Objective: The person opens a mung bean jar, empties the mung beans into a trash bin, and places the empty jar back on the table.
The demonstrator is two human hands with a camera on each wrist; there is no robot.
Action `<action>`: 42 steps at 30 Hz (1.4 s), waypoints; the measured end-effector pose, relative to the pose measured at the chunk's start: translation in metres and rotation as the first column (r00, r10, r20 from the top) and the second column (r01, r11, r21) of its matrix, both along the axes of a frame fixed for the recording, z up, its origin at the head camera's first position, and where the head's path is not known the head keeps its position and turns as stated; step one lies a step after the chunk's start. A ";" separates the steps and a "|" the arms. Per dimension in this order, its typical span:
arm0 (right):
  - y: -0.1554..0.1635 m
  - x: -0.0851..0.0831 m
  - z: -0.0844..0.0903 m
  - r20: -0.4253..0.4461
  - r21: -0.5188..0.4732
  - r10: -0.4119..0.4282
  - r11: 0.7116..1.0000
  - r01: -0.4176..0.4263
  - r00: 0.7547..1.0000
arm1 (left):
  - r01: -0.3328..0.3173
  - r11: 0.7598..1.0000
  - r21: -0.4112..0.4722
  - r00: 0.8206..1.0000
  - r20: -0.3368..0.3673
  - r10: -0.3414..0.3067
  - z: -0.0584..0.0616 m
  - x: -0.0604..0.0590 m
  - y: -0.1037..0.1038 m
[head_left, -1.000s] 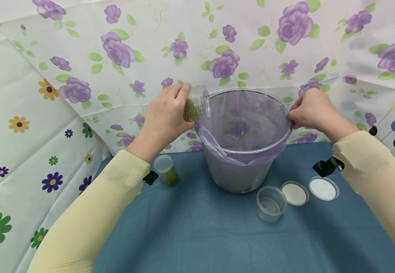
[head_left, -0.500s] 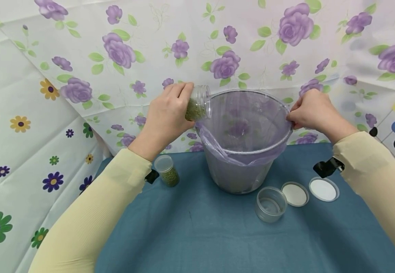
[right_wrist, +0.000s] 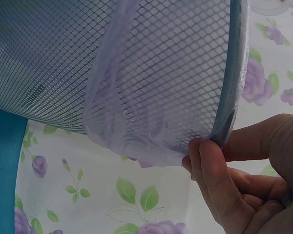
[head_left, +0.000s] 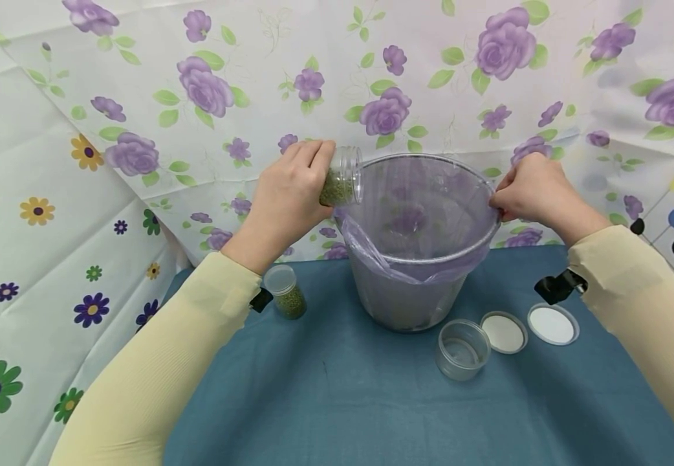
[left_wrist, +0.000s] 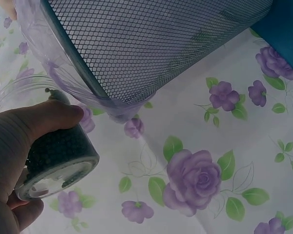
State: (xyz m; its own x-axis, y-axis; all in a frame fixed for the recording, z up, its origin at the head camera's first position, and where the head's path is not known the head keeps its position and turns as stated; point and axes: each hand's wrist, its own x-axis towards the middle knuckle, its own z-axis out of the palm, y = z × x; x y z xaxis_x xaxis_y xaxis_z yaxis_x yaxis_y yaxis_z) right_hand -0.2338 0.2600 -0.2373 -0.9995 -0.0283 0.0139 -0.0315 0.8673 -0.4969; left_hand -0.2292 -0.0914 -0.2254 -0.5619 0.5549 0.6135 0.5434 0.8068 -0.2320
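Note:
A mesh bin point(head_left: 413, 298) lined with a thin purple bag point(head_left: 372, 249) stands on the blue cloth, also seen in the wrist views as mesh bin point(left_wrist: 151, 44) and mesh bin point(right_wrist: 136, 68). My left hand point(head_left: 290, 194) grips a clear jar of small green beans point(head_left: 341, 178), tipped on its side with its mouth at the bin's left rim; the jar point(left_wrist: 58, 156) shows its base in the left wrist view. My right hand point(head_left: 532, 188) pinches the bin's right rim and bag edge, as the right hand point(right_wrist: 244, 180) shows.
A second small jar of green beans point(head_left: 286, 291) stands left of the bin. In front right lie an empty clear jar point(head_left: 461, 348) and two white lids point(head_left: 504, 332), point(head_left: 551, 322). Floral sheets hang behind and at the left.
The tipped jar has risen slightly and edged right at the bin's rim. Both hands keep their holds.

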 end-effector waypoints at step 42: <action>0.000 0.000 -0.001 -0.008 -0.007 0.003 1.000 -0.003 1.000 | 0.026 0.999 -0.040 0.998 -0.061 -0.028 -0.001 -0.004 0.006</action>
